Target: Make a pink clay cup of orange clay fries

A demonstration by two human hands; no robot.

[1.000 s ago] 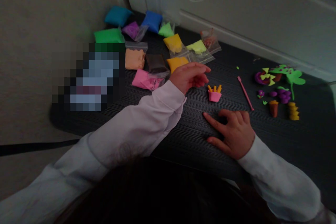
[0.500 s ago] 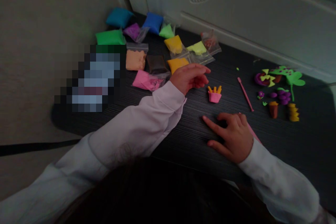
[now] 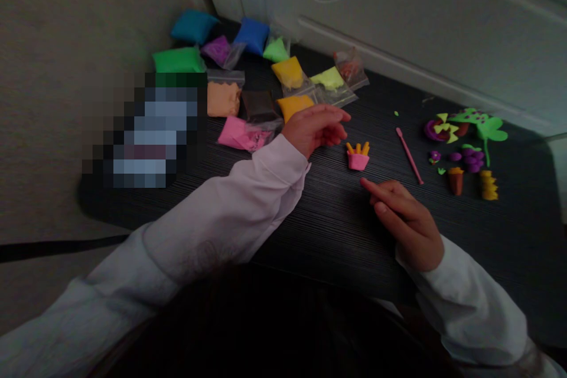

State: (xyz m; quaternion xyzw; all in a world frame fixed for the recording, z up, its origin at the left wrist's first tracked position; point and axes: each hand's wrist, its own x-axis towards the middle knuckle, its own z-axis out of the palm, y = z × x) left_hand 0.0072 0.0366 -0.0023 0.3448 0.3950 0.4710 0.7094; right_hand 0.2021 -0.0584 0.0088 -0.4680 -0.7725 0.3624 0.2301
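A small clay model of french fries [image 3: 358,160], yellow sticks in a pink carton, sits on the black table between my hands. To its left, my left hand [image 3: 310,130] hovers or rests by the yellow bag with fingers loosely stretched and nothing visible in them. My right hand [image 3: 411,218] is just below and right of the model, index finger pointing towards it and the other fingers curled under. Fingertip and model look apart. A pink modelling tool [image 3: 410,156] lies right of the model.
Several bags of coloured clay [image 3: 252,35] spread across the back left of the table [image 3: 310,218]. A blurred-out device [image 3: 155,136] lies at the left. Small clay pieces, including purple grapes [image 3: 473,158] and a brown cone [image 3: 456,181], are at the right. A pale panel [image 3: 398,23] borders the back.
My right hand has turned and moved up towards the fries, its index finger now closer to them. The pink strip seen beside that hand earlier is out of sight. My left hand stays put.
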